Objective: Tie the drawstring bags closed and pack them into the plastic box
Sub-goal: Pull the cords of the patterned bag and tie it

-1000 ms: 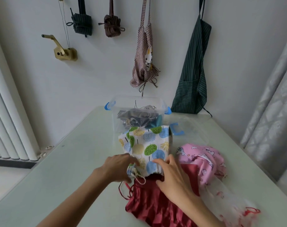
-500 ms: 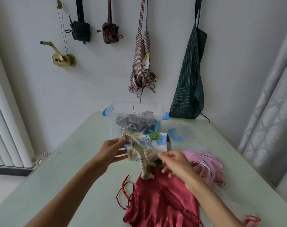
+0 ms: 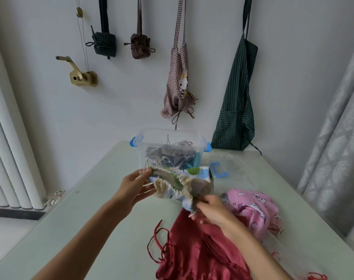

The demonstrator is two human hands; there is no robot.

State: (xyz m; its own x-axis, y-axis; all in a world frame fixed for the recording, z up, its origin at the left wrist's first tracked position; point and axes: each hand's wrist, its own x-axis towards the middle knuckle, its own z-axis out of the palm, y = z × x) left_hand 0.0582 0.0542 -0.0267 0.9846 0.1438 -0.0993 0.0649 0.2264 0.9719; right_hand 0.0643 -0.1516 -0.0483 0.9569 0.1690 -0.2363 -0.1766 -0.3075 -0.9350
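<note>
Lifted off the table since a second ago, the tree-print bag now hangs in the air between both hands, just near of the plastic box, with its mouth bunched into ruffles. Left hand pinches the pale drawstring at the bag's left end, fingers curled round the cord. Right hand grips the gathered hem at the right end, low and near, fingers closed on the cloth.

By my reading the step in hand is cinching this bag: the mouth is half drawn, not yet knotted. Next move likely calls for pulling the cord through the channel until the mouth is closed, then tying the ends, which needs both hands on the string.

On the table wait the red satin bag with its loose red cord, and to its right the pink printed bag, both still open. Inside the box lie dark bags already packed
</note>
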